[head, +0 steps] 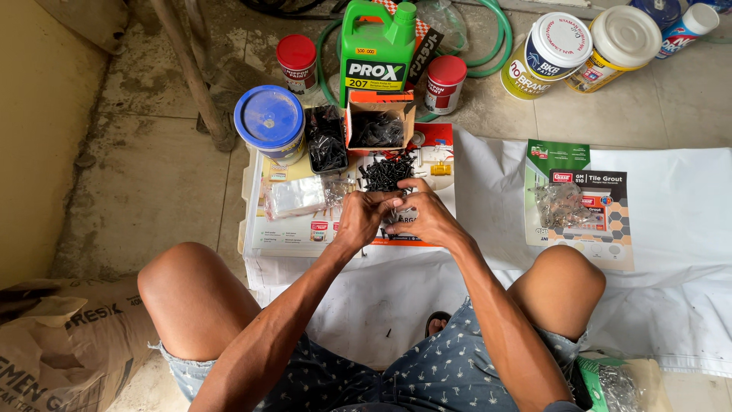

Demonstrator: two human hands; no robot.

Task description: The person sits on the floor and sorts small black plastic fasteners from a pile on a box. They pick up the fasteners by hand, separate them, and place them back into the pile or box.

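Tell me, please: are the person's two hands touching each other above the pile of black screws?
Touching. In the head view, the fingers of the left hand and the right hand meet with no gap, just below the pile of black screws.

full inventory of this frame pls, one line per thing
screws: one pile, black, on board ahead of hands
carton: 1, orange, open, behind pile
jug: 1, green, top centre
small cans: 2, red-lidded, flanking jug
tub: 1, blue lid, left of carton
buckets: 2, white lids, top right
hose: 1, green, behind jug
grout packs: 2, green and dark, on white sheet, right
sack: 1, brown, bottom left
left hand: together with right hand, fingers pinched over board
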